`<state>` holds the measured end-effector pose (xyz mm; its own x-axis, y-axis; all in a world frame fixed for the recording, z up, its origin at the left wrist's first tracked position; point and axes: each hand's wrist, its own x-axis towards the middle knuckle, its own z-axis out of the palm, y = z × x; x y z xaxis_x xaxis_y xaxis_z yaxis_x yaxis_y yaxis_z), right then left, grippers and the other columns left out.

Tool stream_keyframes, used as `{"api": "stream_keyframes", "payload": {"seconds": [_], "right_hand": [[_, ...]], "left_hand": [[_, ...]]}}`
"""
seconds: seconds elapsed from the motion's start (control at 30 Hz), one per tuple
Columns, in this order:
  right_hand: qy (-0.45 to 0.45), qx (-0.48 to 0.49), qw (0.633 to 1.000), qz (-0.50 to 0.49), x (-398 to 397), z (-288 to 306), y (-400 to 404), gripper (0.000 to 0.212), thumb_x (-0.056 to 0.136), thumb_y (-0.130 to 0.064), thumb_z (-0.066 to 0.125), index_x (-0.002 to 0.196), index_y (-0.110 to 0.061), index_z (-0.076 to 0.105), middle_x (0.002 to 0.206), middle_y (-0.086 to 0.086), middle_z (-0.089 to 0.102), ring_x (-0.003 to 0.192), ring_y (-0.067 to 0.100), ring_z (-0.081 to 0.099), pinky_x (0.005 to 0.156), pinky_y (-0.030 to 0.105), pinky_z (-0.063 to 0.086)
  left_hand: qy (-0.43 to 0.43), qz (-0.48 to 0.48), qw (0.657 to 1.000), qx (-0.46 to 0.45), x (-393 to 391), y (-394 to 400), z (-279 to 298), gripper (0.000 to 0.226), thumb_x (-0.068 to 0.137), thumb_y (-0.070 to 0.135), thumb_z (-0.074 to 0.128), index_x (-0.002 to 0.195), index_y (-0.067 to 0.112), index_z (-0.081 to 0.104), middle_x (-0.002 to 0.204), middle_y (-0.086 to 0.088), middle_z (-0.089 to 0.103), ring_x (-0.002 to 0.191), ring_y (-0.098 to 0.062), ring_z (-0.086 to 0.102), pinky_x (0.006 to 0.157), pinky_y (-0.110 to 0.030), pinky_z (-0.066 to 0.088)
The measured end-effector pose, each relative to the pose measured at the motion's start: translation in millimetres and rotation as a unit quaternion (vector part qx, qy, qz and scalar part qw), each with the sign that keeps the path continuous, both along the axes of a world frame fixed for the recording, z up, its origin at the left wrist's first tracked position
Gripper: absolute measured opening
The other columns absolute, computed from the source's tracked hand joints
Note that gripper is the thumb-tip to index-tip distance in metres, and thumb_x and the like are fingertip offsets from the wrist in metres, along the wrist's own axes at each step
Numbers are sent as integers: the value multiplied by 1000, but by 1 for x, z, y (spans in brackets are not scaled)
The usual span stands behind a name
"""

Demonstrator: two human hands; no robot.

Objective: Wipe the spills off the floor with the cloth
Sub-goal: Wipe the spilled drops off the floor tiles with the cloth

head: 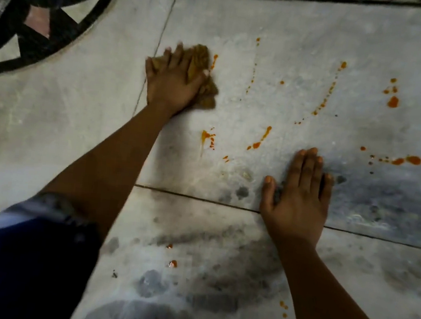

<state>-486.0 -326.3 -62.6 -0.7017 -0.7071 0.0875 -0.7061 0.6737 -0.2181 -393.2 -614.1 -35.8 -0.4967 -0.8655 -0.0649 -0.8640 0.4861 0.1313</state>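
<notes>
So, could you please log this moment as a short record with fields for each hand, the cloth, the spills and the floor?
left hand: left hand pressed flat on the cloth, fingers spread
right hand: right hand palm down on bare floor, holding nothing
cloth: brown cloth, bunched under the left hand
spills: orange spills scattered right of and below the cloth, not yet wiped
floor: grey marble floor with a dark inlay pattern at upper left
</notes>
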Motion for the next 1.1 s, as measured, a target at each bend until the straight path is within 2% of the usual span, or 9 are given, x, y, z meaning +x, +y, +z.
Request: {"api": "stream_keyframes", "payload": {"seconds": [0.1, 0.2, 0.33, 0.47, 0.57, 0.67, 0.8, 1.0, 1.1], "right_hand": [[1, 3, 1000, 1, 0, 0, 0, 73, 89, -47, 27, 146, -2, 26, 153, 18, 24, 141, 31, 24, 115, 42, 11], [6, 1, 1000, 0, 0, -1, -1, 73, 88, -46, 28, 145, -1, 28, 152, 19, 25, 141, 31, 26, 114, 42, 10], [6, -4, 1000, -2, 0, 0, -1, 73, 88, -46, 30, 145, -1, 29, 152, 18, 26, 141, 31, 26, 115, 42, 11], [10, -12, 1000, -2, -1, -1, -2, 72, 87, -46, 32, 144, -1, 31, 151, 19, 29, 139, 31, 29, 114, 41, 11], [7, -14, 1000, -5, 0, 0, -1, 72, 88, -46, 32, 144, -2, 31, 151, 18, 29, 140, 30, 28, 114, 41, 12], [8, -13, 1000, -4, 0, 1, -1, 72, 88, -46, 32, 144, -1, 31, 151, 18, 30, 140, 30, 28, 114, 41, 13], [5, -13, 1000, -5, 0, 1, -1, 72, 88, -46, 32, 144, -1, 31, 151, 18, 30, 140, 29, 28, 114, 41, 13], [0, -17, 1000, -5, 0, 2, -2, 72, 87, -45, 34, 144, -1, 32, 150, 18, 31, 139, 30, 30, 114, 42, 15], [0, -18, 1000, -4, 0, 2, -2, 72, 87, -46, 33, 144, -2, 31, 151, 17, 30, 140, 29, 28, 114, 41, 13]], "left_hand": [[6, -50, 999, -22, 23, 19, -4, 62, 94, 54, 27, 149, 29, 15, 159, 2, 6, 146, -20, 3, 114, -50, -3], [0, 25, 999, -24, 6, 2, -4, 56, 98, 47, 29, 149, 30, 15, 159, 0, 7, 146, -20, 2, 114, -50, -3], [-5, 79, 997, 16, -44, -28, 1, 66, 94, 60, 20, 150, 28, 7, 159, -9, 1, 146, -29, -1, 113, -57, -5], [7, -117, 992, -42, -53, 7, 1, 71, 88, 65, 18, 149, 33, 3, 159, -4, 1, 146, -27, 0, 113, -53, -5], [-2, -220, 975, -36, -15, 19, -1, 78, 81, 68, 15, 149, 30, 14, 158, 1, 11, 146, -21, 4, 114, -48, -2], [-5, -154, 988, -26, -13, -8, -3, 70, 87, 62, 19, 148, 28, 19, 158, 2, 14, 146, -21, 6, 115, -46, -1], [-11, -29, 999, 4, -69, -34, 0, 60, 97, 51, 24, 150, 26, 14, 159, 2, 5, 146, -20, 0, 115, -49, -4], [14, -198, 980, 4, -61, 23, -2, 67, 89, 54, 21, 149, 26, 14, 158, 3, 10, 146, -18, 5, 115, -43, -3], [10, -171, 985, -17, -45, 9, -5, 62, 93, 50, 23, 149, 26, 15, 158, 2, 11, 146, -20, 7, 116, -42, 0]]}}
